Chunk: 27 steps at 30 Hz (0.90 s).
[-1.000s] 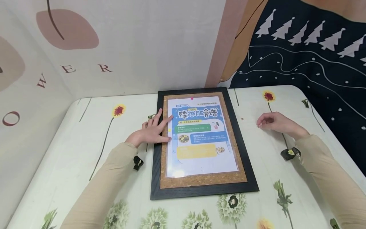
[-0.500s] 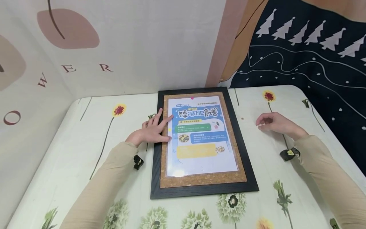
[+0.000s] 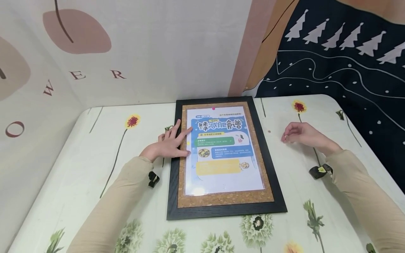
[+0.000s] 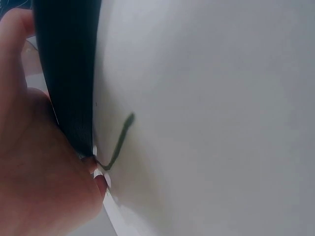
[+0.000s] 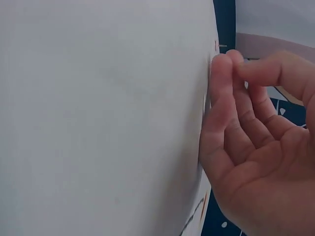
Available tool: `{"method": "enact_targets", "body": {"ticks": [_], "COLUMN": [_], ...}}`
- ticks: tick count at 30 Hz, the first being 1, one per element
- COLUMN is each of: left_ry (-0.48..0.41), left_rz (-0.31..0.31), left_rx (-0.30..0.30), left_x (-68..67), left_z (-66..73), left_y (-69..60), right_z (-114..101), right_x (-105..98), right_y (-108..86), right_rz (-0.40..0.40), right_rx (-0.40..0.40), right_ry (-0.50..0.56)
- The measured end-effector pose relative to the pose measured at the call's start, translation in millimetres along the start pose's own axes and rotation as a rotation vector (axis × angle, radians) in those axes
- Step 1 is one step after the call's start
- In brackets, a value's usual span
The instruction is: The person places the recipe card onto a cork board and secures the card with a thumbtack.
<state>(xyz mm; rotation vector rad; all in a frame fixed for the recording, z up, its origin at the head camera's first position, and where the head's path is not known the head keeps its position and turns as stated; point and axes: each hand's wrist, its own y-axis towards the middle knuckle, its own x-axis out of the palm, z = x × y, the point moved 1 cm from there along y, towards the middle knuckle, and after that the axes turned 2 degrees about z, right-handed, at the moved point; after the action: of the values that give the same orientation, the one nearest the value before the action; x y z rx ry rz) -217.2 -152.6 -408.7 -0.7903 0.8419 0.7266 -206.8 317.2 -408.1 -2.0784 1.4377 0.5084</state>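
A sheet with coloured print (image 3: 224,177) lies on a cork board (image 3: 221,201) in a black frame (image 3: 221,212). Across the frame's left side rests my left hand (image 3: 169,146), fingers spread, with thumb and index touching the sheet's left edge. A pink pin (image 3: 213,108) is at the sheet's top and a yellow one (image 3: 188,143) at its left edge. Right of the frame, my right hand (image 3: 305,135) is low over the table, fingers bent, pinching a tiny pale object (image 3: 286,137), too small to identify. The right wrist view shows the bent fingers of that hand (image 5: 266,142).
The flowered tablecloth (image 3: 79,168) covers the table, with a tiny brownish spot (image 3: 269,131) between frame and right hand. Light patterned fabric (image 3: 174,52) hangs behind, and dark tree-printed fabric (image 3: 335,70) is at the right. Black wrist devices sit at both cuffs.
My right fingers have shifted slightly around the tiny pale object and moved a little to the left. The left hand, sheet and frame have stayed in place.
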Motion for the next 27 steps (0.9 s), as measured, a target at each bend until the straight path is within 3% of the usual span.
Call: {"method": "enact_targets", "body": {"ticks": [27], "left_ry": [-0.001], "left_rz": [0.002], "left_rx": [-0.003], "left_x": [0.5], "left_z": [-0.9], "left_y": [-0.2], "right_z": [-4.3], "right_x": [7.2], "right_y": [6.2], "right_rz": [0.017], "right_rx": [0.033], "right_ry": [-0.008]}}
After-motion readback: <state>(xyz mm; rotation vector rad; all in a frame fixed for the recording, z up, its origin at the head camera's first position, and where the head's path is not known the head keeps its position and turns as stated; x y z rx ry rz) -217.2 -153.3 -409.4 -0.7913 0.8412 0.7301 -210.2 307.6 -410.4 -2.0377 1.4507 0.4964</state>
